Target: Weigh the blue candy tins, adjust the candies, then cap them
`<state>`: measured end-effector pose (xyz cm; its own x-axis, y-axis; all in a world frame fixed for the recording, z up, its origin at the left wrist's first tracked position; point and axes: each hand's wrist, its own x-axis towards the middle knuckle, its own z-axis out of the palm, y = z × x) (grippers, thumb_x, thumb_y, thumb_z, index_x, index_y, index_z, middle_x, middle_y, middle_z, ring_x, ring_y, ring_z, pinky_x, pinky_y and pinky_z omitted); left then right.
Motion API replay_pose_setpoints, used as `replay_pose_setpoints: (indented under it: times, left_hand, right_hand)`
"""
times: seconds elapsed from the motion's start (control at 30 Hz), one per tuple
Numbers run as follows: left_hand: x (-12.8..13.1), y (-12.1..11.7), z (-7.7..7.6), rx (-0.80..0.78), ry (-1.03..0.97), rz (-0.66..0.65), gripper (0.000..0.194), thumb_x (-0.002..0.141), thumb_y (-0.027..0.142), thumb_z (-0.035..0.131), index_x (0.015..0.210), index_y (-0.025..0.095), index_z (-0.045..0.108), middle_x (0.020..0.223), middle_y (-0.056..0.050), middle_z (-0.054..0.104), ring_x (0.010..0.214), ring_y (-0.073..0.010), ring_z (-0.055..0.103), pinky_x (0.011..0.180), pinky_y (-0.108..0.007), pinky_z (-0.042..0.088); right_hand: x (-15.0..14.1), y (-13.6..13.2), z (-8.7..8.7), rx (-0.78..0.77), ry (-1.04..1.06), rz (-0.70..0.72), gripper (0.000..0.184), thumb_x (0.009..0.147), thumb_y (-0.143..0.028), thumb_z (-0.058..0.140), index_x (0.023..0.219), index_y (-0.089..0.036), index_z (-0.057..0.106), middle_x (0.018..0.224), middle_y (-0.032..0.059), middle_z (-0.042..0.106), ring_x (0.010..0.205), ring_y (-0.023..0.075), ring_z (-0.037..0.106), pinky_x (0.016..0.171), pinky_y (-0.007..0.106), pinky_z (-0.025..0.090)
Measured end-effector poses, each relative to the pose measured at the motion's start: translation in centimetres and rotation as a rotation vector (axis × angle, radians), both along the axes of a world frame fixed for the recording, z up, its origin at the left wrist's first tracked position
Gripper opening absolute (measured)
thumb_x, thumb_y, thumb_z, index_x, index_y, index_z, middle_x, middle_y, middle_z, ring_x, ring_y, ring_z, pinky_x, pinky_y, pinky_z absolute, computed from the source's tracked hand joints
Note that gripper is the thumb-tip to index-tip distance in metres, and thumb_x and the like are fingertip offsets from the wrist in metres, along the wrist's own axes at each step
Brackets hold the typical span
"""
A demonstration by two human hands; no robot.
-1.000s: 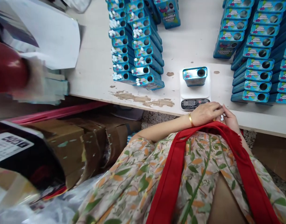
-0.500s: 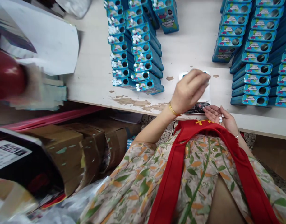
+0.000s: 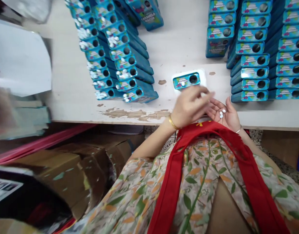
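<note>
My right hand (image 3: 225,113) lies palm up at the table's front edge, cupping a few white candies (image 3: 222,113). My left hand (image 3: 188,105), with a gold bangle at the wrist, hovers just left of that palm, its fingers loosely bent, apart and reaching toward the candies, with nothing seen in them. Just beyond my hands a blue tin (image 3: 186,80) with a round hole in its top sits on a small white scale (image 3: 202,74). One white candy rests on the tin's top. My left hand covers the scale's display.
Rows of blue tins with white candies on top (image 3: 110,55) stand at the left of the worn white table (image 3: 169,48). More rows of blue tins (image 3: 261,48) stand at the right. Cardboard boxes (image 3: 73,172) sit under the table at left.
My left hand has come back from over the tin on the scale to my right palm. A white candy now lies on the tin. The view has shifted left and down.
</note>
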<state>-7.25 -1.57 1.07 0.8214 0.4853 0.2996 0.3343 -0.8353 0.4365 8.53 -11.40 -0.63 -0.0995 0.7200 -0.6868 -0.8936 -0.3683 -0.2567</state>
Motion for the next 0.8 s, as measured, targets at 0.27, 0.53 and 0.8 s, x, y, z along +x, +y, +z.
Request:
replay_pose_setpoints:
  times: [0.27, 0.53, 0.8]
  left_hand:
    - [4.1, -5.2, -3.5, 0.018, 0.103, -0.276, 0.035, 0.106, 0.020, 0.030, 0.119, 0.017, 0.062, 0.105, -0.010, 0.066, 0.092, -0.0196, 0.060, 0.077, -0.032, 0.046]
    - [4.0, -5.8, -3.4, -0.184, 0.204, -0.237, 0.028, 0.104, 0.022, 0.038, 0.109, 0.018, 0.066, 0.100, -0.007, 0.064, 0.086, -0.0169, 0.059, 0.067, -0.028, 0.044]
    - [2.9, -4.7, -1.4, -0.190, 0.261, -0.242, 0.025, 0.102, 0.024, 0.041, 0.101, 0.016, 0.065, 0.101, -0.010, 0.062, 0.082, -0.0182, 0.060, 0.065, -0.029, 0.045]
  right_hand:
    - [0.3, -1.2, 1.0, 0.052, -0.120, -0.004, 0.059, 0.097, -0.069, 0.032, 0.112, -0.024, 0.067, 0.117, 0.0062, 0.071, 0.126, 0.0220, 0.060, 0.106, 0.043, 0.053]
    - [0.1, -2.6, 0.2, -0.007, -0.146, 0.033, 0.059, 0.090, -0.074, 0.043, 0.113, -0.025, 0.066, 0.116, 0.0081, 0.071, 0.130, 0.0267, 0.057, 0.102, 0.047, 0.054]
    - [-0.5, -1.5, 0.8, 0.001, -0.122, 0.071, 0.057, 0.091, -0.072, 0.044, 0.113, -0.024, 0.066, 0.110, 0.0084, 0.073, 0.125, 0.0266, 0.061, 0.098, 0.048, 0.056]
